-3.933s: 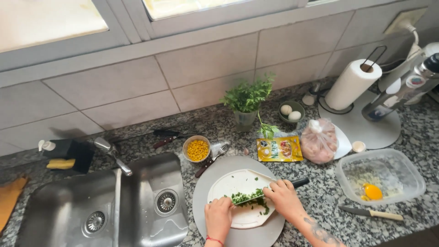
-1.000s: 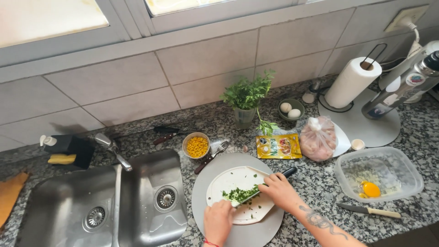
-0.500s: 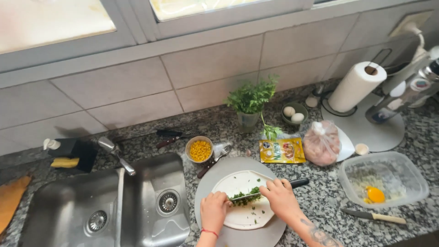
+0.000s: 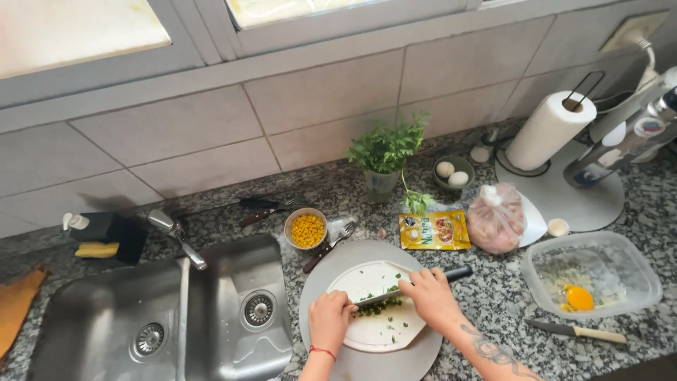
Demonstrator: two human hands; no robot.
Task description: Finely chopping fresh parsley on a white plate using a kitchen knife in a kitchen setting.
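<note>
Right hand (image 4: pixel 431 296) clenched around the black handle of a knife (image 4: pixel 405 289), blade now angled across the chopped green herbs (image 4: pixel 377 307) on the white cutting board (image 4: pixel 381 331), nearer the board's middle than a second ago. Left hand (image 4: pixel 329 319) closed in on the blade tip, fingers curled and pressing down rather than gripping, herbs now gathered into a tighter heap. Beside the board on the granite surface (image 4: pixel 493 282): a bowl of corn (image 4: pixel 306 229) and a yellow packet (image 4: pixel 434 230).

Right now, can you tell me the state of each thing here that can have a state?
Right hand: gripping the knife handle.
Left hand: pressing on the blade tip.
Knife: across the herbs.
Herbs: partly chopped.
Plastic container: open, raw yolk inside.
Corn can: open, full.
Tap: no water running.
Second knife: lying unused.
Bag: tied shut.
</note>
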